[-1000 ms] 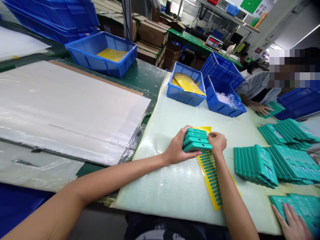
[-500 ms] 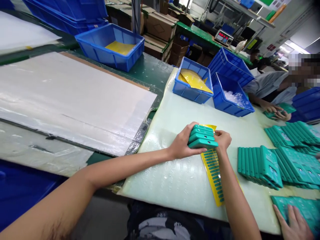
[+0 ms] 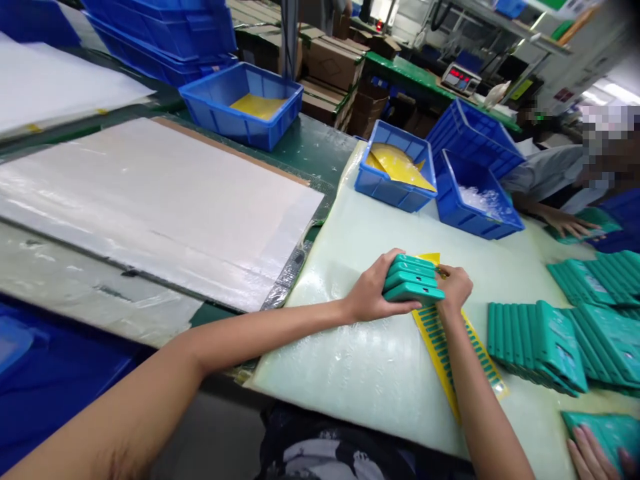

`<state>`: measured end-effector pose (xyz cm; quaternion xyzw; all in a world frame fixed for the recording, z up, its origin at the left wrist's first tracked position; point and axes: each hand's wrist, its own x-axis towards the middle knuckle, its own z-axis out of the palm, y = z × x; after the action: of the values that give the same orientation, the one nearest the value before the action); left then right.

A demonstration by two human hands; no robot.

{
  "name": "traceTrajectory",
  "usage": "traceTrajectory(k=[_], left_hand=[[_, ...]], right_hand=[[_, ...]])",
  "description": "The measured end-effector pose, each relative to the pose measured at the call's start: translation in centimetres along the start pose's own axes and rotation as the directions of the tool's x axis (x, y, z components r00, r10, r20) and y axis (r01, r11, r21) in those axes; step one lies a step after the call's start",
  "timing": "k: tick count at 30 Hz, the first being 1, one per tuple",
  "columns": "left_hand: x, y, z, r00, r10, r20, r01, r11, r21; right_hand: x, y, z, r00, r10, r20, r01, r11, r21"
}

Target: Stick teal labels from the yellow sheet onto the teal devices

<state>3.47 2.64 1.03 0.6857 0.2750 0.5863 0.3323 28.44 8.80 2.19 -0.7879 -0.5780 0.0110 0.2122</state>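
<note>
Gripped in my left hand [image 3: 373, 291] is a small stack of green plastic cases [image 3: 413, 280], held over the pale mat [image 3: 345, 360]. My right hand [image 3: 454, 287] is at the right end of the stack, its fingers pinched together; what they hold, if anything, is too small to make out. Under my right wrist lies a yellow sheet [image 3: 435, 353] with rows of narrow green strips, partly hidden by my forearm and the cases.
Rows of green cases [image 3: 535, 340] stand on the right, near another person's hand [image 3: 593, 453]. Across the table a second person's hand [image 3: 575, 223] touches a case. Blue bins [image 3: 395, 190] line the far edge. A white sheet [image 3: 160, 207] covers the left table.
The whole view has shifted, so things appear farther right and slightly lower. More of the yellow sheet shows right of my forearm. The far person's hand now lies flatter over a case.
</note>
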Motion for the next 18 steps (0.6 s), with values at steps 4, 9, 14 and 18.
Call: traceTrajectory(k=[4, 9, 14, 18], left_hand=[[-0.1, -0.1, -0.5, 0.999, -0.033, 0.006, 0.033, 0.999, 0.015], [0.0, -0.2, -1.1, 1.000, -0.017, 0.004, 0.016, 0.997, 0.076], [0.0, -0.4, -1.2, 1.000, 0.021, -0.014, -0.019, 0.993, 0.116], [0.0, -0.3, -1.2, 1.000, 0.007, -0.009, -0.006, 0.992, 0.127]], right_hand=[[-0.3, -0.6, -0.1, 1.000, 0.019, 0.018, -0.020, 0.999, 0.046], [-0.1, -0.9, -0.2, 0.998, 0.063, 0.023, -0.066, 0.984, 0.165], [0.4, -0.4, -0.9, 0.981, 0.171, 0.089, -0.193, 0.904, 0.382], [1.1, -0.1, -2.7, 0.957, 0.207, 0.204, -0.289, 0.753, 0.591]])
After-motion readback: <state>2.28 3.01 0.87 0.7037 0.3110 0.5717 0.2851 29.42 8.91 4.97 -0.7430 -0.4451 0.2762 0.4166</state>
